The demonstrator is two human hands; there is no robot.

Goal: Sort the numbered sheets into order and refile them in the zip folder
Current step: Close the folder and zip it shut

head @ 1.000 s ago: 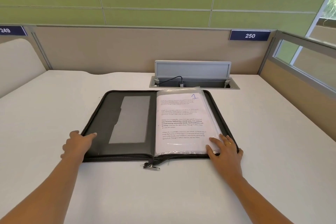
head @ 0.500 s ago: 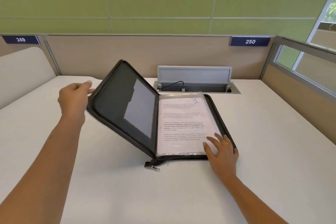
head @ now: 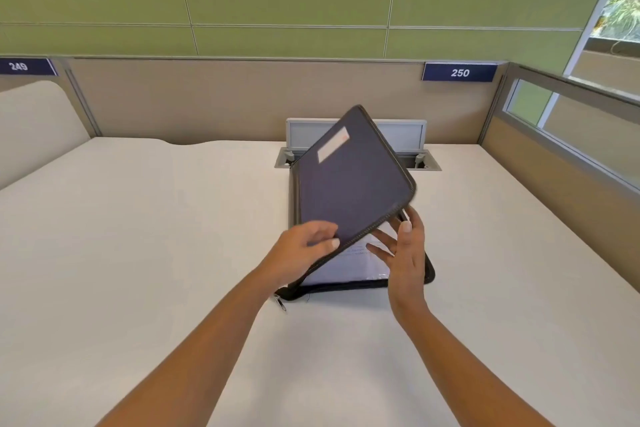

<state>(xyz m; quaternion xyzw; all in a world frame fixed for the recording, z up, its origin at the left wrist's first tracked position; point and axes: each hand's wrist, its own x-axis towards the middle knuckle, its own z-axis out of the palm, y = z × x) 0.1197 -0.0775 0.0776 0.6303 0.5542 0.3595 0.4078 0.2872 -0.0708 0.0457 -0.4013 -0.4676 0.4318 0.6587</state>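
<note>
The dark zip folder (head: 353, 184) lies in the middle of the white desk, its cover swung over and tilted down above the right half. My left hand (head: 304, 246) pinches the cover's near edge, thumb on top. A strip of the sheets (head: 360, 262) in a clear sleeve shows under the cover; the rest is hidden. My right hand (head: 403, 253) sits at the folder's right front corner, fingers straight and spread, some reaching in over the sheets below the cover. The zipper pull (head: 280, 303) hangs at the front left corner.
An open cable hatch with a raised grey lid (head: 405, 133) sits in the desk right behind the folder. Beige partition panels (head: 207, 100) close off the back and right sides, with signs 249 and 250. White desk surface (head: 138, 218) spreads to the left and front.
My left hand lifted the cover off the desk and swung it from left over to the right, above the sheets. The right hand rose from flat on the page to the corner.
</note>
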